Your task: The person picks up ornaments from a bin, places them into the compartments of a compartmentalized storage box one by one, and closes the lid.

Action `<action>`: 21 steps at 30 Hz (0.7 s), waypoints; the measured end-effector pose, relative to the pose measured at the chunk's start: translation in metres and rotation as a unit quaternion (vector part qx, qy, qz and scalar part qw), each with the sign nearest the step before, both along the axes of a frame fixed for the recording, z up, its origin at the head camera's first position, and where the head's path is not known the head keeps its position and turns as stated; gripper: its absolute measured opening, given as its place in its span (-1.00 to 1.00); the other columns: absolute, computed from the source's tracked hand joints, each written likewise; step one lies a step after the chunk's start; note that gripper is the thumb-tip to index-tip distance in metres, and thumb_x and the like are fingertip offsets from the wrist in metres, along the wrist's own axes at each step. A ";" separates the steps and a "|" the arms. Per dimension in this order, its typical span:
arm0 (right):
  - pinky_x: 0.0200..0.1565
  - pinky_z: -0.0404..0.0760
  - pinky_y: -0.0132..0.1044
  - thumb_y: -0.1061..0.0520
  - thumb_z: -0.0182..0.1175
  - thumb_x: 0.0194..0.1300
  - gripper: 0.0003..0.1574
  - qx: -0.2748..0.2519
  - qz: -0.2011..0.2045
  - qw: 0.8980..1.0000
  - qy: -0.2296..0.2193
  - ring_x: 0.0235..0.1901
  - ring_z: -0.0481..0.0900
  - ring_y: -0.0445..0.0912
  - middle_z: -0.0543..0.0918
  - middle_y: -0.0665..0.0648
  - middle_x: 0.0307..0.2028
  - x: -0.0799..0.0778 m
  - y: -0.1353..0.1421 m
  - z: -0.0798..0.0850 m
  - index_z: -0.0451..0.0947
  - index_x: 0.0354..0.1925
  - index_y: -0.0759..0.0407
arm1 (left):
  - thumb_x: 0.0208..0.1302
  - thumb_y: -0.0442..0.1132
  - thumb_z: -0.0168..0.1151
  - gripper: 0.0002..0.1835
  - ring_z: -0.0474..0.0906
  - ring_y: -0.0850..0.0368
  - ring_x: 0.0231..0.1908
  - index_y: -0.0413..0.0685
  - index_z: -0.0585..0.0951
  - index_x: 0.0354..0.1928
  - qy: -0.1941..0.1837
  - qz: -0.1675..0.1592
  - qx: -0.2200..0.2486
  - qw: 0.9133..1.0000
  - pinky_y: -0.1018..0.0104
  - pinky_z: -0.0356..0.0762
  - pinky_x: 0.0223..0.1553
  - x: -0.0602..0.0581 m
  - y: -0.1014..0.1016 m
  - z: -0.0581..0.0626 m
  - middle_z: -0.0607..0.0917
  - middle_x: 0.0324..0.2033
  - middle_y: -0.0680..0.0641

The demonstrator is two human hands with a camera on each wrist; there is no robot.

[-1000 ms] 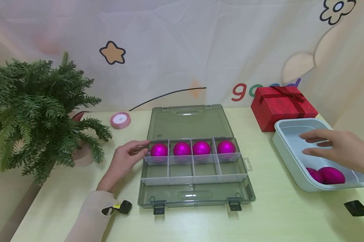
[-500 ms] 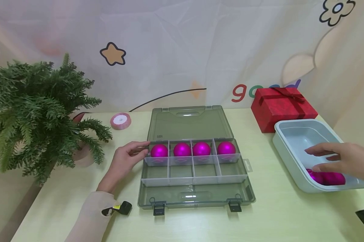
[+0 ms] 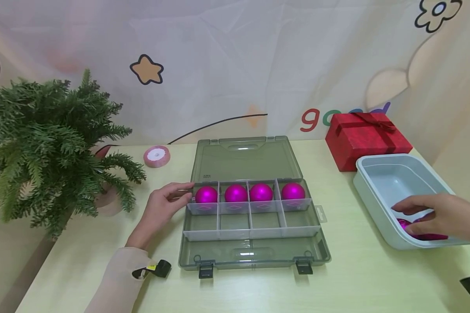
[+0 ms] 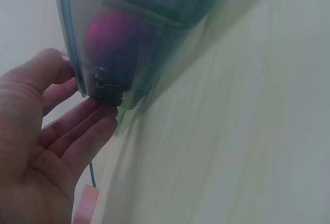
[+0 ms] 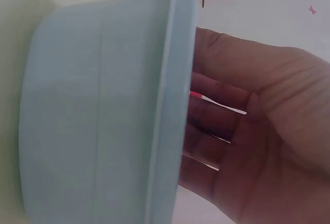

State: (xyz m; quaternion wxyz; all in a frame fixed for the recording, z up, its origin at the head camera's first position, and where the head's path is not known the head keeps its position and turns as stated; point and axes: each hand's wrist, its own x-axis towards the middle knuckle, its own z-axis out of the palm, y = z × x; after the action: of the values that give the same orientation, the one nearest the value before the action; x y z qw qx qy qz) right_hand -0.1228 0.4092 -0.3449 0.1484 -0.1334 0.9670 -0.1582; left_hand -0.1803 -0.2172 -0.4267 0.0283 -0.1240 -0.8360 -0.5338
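Note:
A clear grey compartment box (image 3: 254, 248) lies on the table with its lid laid back. Several shiny magenta balls (image 3: 236, 193) fill its back row of compartments, one in each. My left hand (image 3: 166, 206) holds the box by its back left corner; in the left wrist view, thumb and fingers lie on either side of that corner. On the right, my right hand (image 3: 440, 215) reaches over the rim of a pale blue bin (image 3: 372, 208), fingers spread and lowered around magenta balls (image 3: 430, 237), which it partly covers. The bin wall hides the fingertips in the right wrist view.
A red gift box (image 3: 365, 141) stands behind the bin. To the left, a small artificial tree (image 3: 51, 143) spreads its branches near my left forearm. A roll of pink ribbon (image 3: 157, 156) lies behind the left hand, before a printed cloth backdrop (image 3: 219, 65).
My right hand has sunk deeper into the bin, down to the magenta balls, and now covers more of them. The left hand and the compartment box have stayed in place.

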 end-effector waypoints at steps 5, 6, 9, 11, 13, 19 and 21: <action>-0.21 0.65 -0.44 0.07 0.62 0.18 -0.40 -0.010 0.030 0.999 0.025 -0.22 0.60 -0.41 0.78 -0.09 -0.09 0.002 0.001 -0.004 0.71 0.12 0.29 | 0.48 -0.31 0.37 -0.64 0.72 -0.12 0.11 -0.16 0.71 0.26 -0.003 0.000 0.001 1.000 0.26 0.69 0.13 0.000 0.001 0.000 0.73 0.16 -0.18; -0.21 0.65 -0.46 0.12 0.61 0.18 -0.42 -0.022 0.040 0.999 0.030 -0.24 0.60 -0.44 0.77 -0.16 -0.11 0.002 0.002 -0.005 0.71 0.11 0.32 | 0.48 -0.31 0.38 -0.64 0.73 -0.12 0.11 -0.15 0.71 0.26 -0.004 0.001 0.001 1.000 0.26 0.69 0.13 0.000 0.001 0.001 0.74 0.16 -0.17; -0.24 0.66 -0.49 0.22 0.59 0.18 -0.50 -0.047 0.069 0.996 0.041 -0.26 0.62 -0.45 0.72 -0.32 -0.15 0.002 0.004 -0.010 0.70 0.06 0.38 | 0.48 -0.31 0.38 -0.63 0.73 -0.11 0.11 -0.13 0.71 0.27 -0.009 0.002 0.002 1.000 0.27 0.70 0.12 -0.001 0.000 0.001 0.73 0.17 -0.16; -0.25 0.67 -0.49 0.25 0.57 0.19 -0.53 -0.053 0.079 0.995 0.042 -0.26 0.62 -0.45 0.71 -0.36 -0.18 0.001 0.004 -0.013 0.69 0.03 0.40 | 0.48 -0.31 0.38 -0.63 0.72 -0.12 0.11 -0.13 0.71 0.27 -0.009 0.002 0.000 1.000 0.27 0.70 0.12 -0.001 0.000 0.000 0.73 0.17 -0.16; -0.26 0.69 -0.45 0.23 0.57 0.19 -0.54 -0.042 0.079 0.995 0.044 -0.28 0.61 -0.45 0.75 -0.25 -0.21 0.000 0.003 -0.014 0.70 0.02 0.38 | 0.48 -0.32 0.38 -0.63 0.72 -0.13 0.11 -0.15 0.71 0.27 -0.007 0.001 0.001 1.000 0.27 0.70 0.12 -0.001 0.000 -0.001 0.73 0.18 -0.17; -0.24 0.71 -0.40 0.21 0.58 0.18 -0.53 -0.011 0.064 0.998 0.018 -0.29 0.60 -0.42 0.79 -0.01 -0.19 -0.001 -0.003 -0.010 0.72 0.03 0.34 | 0.48 -0.32 0.37 -0.63 0.72 -0.14 0.12 -0.15 0.70 0.27 -0.010 0.002 0.001 1.000 0.28 0.69 0.12 0.000 0.000 0.000 0.72 0.19 -0.17; -0.24 0.72 -0.40 0.24 0.59 0.16 -0.54 -0.009 0.067 0.998 0.013 -0.29 0.60 -0.41 0.77 -0.02 -0.20 -0.002 -0.003 -0.008 0.72 0.02 0.35 | 0.48 -0.32 0.37 -0.63 0.72 -0.14 0.12 -0.15 0.71 0.27 -0.012 0.003 0.001 1.000 0.29 0.69 0.12 0.000 0.000 0.000 0.72 0.18 -0.17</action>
State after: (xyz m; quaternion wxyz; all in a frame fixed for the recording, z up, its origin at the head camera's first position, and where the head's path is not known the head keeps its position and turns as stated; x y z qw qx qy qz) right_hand -0.1246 0.4062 -0.3533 0.1446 -0.2012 0.9564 -0.1543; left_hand -0.1807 -0.2172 -0.4266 0.0202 -0.1149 -0.8359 -0.5363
